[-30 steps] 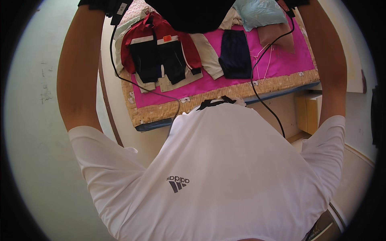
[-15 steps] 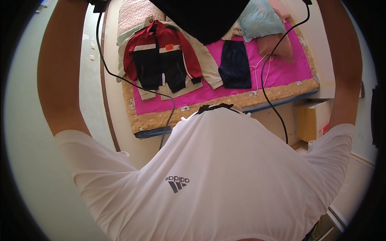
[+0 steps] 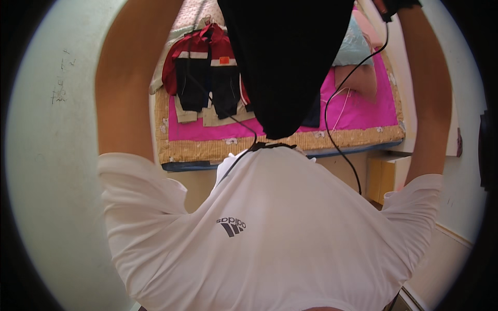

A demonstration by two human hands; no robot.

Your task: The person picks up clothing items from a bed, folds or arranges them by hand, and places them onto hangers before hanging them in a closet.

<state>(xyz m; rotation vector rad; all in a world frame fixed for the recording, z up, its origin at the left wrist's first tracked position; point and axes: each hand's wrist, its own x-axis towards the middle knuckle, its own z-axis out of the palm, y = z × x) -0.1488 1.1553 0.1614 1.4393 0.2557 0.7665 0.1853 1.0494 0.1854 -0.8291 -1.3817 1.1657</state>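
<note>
The black cloth [image 3: 290, 67] left of the right grip [image 3: 382, 7] looked soft and light, best held by its edges, but I couldn't tell if that grip pinched anything.

Shirt [image 3: 290, 233]: lower frame, left of centre, a dark printed logo [image 3: 231, 226], one lowercase word above three slanted bars, the word upside down in this view.
Jacket [image 3: 193, 78]: upper left of centre, a small orange-red patch [image 3: 224, 60], too small to make out any lettering.
Wall [image 3: 57, 166]: far left, thin scribbled marks [image 3: 59, 85], unreadable.
</note>
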